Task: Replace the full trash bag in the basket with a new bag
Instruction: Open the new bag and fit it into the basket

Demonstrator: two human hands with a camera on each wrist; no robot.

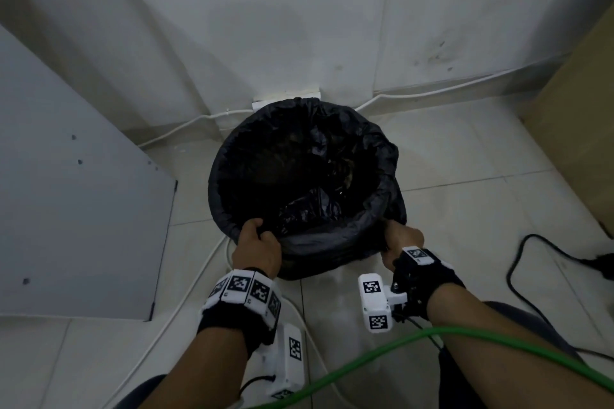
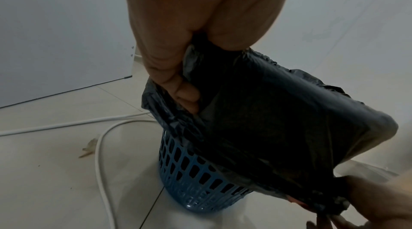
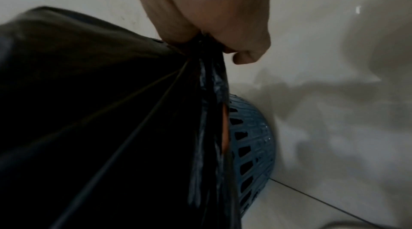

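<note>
the black trash bag (image 1: 305, 176) sits in the blue basket (image 2: 191, 176) on the floor, its mouth folded over the rim, and both hands are at the near edge of that mouth: the left hand (image 1: 257, 247) at the near-left, the right hand (image 1: 400, 241) at the near-right. fingers (image 2: 183, 95) of each hand are curled tight, pinching a gather of plastic (the right's bunch is pulled taut). the bag hangs straight below both grips with its long axis upright, so the lift looks like a straight upward pull, neither hand nearer.

Head view: from above, facing down and forward toward the wall corner. Wrist views: very close, along each fist, aimed downward from opposite sides. Shared across all three: the black plastic trash bag (image 1: 299, 176); the blue perforated plastic basket (image 2: 191, 176) only between the wrist pair.
</note>
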